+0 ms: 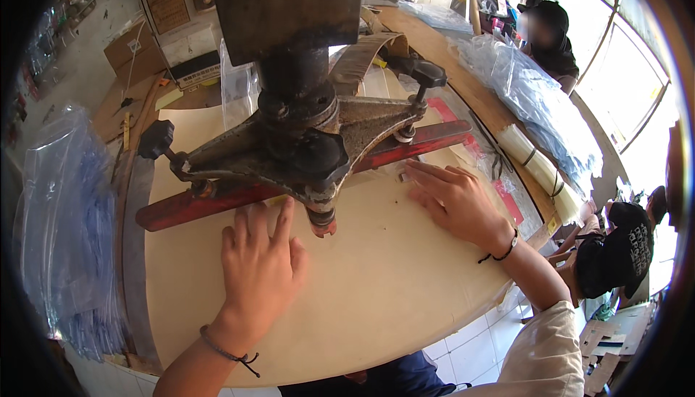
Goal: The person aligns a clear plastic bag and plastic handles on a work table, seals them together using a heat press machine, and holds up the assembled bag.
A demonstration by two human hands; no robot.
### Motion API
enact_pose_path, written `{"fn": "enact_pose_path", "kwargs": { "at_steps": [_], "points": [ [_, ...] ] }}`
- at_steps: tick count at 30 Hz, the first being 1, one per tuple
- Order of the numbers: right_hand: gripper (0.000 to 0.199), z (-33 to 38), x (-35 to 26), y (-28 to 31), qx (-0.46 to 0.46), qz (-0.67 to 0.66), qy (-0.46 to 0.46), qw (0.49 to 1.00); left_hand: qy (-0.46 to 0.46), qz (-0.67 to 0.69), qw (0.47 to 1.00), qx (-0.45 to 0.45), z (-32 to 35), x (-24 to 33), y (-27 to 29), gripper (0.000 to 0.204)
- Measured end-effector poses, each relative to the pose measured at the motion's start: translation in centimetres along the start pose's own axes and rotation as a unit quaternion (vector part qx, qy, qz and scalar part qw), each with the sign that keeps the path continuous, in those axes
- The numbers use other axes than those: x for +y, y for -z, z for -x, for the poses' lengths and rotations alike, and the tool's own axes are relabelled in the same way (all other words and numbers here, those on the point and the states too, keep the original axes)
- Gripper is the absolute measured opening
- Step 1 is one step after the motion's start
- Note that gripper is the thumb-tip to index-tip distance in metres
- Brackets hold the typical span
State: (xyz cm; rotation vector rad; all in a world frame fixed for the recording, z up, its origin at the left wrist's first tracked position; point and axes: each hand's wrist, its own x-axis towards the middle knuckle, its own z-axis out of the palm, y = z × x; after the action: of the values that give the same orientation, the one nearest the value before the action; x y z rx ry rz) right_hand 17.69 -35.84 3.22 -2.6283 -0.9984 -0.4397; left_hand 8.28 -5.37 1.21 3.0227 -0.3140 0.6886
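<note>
A press head with a dark metal three-armed bracket (250, 144) and black knobs hangs over the table. It carries a long red bar (246, 205) that lies slantwise across a cream-coloured sheet (347, 310). My left hand (259, 256) rests palm down on the sheet, its stretched fingertips at the bar's near edge. Palm down at the right end of the bar is my right hand (457, 200), its fingers extended and slightly blurred. Close to its fingertips sits a small pale piece (404, 177), which I cannot make out. Neither hand grips anything.
Stacked clear plastic sheets (69, 230) hang along the left side. At the right lie more plastic sheets (528, 96) and a tied roll (539, 169). A machine box (184, 28) stands at the back left. Two people in black caps, one at far right (615, 248), are nearby.
</note>
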Motion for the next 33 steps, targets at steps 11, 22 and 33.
{"fn": "enact_pose_path", "kwargs": {
  "at_steps": [11, 22, 33],
  "points": [
    [0.032, -0.3, -0.9, 0.5, -0.006, -0.002, -0.035, 0.999, 0.002, -0.002, 1.000, -0.008, 0.3, 0.0, 0.3, 0.043],
    [0.032, -0.5, -1.3, 0.8, -0.020, -0.009, -0.068, 0.997, -0.007, 0.016, 0.999, 0.033, 0.3, -0.3, -0.6, 0.057],
    [0.041, -0.5, -1.5, 1.4, -0.047, -0.004, -0.056, 0.997, -0.013, -0.032, 0.999, 0.002, 0.0, 0.3, 0.2, 0.053]
  ]
}}
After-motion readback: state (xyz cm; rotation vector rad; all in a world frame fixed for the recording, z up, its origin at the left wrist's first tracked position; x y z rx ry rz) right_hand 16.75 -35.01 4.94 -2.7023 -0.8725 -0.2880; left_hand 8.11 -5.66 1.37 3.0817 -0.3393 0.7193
